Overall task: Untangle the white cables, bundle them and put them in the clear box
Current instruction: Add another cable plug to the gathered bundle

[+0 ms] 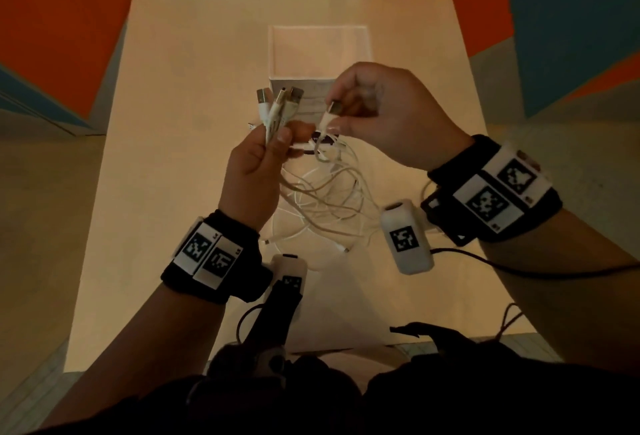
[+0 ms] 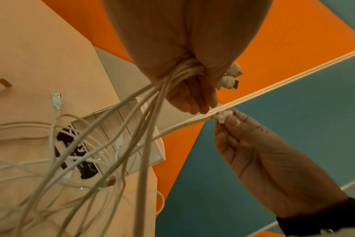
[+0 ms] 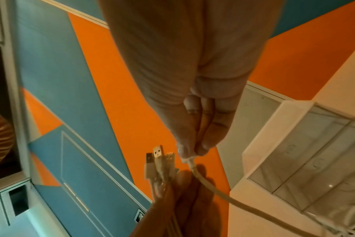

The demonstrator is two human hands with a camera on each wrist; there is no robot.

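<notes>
The person is gathering plug ends, so the step in hand appears to be the sorting-out that comes before bundling. The left hand [image 1: 256,171] is gripping three white cables [image 1: 322,206] just below their USB plugs [image 1: 278,98], fingers curled round them, plugs fanning up toward 12 o'clock. The right hand [image 1: 384,115], at 3 o'clock from the left and just beside it, is pinching a fourth plug [image 1: 333,109] between thumb and fingertips, with its cord drooping down.

The rest of the cables are hanging from both hands in loose, crossing loops and lying on the desk [image 1: 166,143] at 6 o'clock of the hands; one more plug [image 2: 56,99] is lying free on the desk in the left wrist view. The clear box [image 1: 318,50] is standing at 12 o'clock beyond the hands, holding no cable as far as can be seen. A dark round item [image 2: 75,154] is lying under the loops beside the box; what it is cannot be told.

The next move is probably calling for the fourth plug to be laid alongside the three, then the loops drawn straight without snagging.
</notes>
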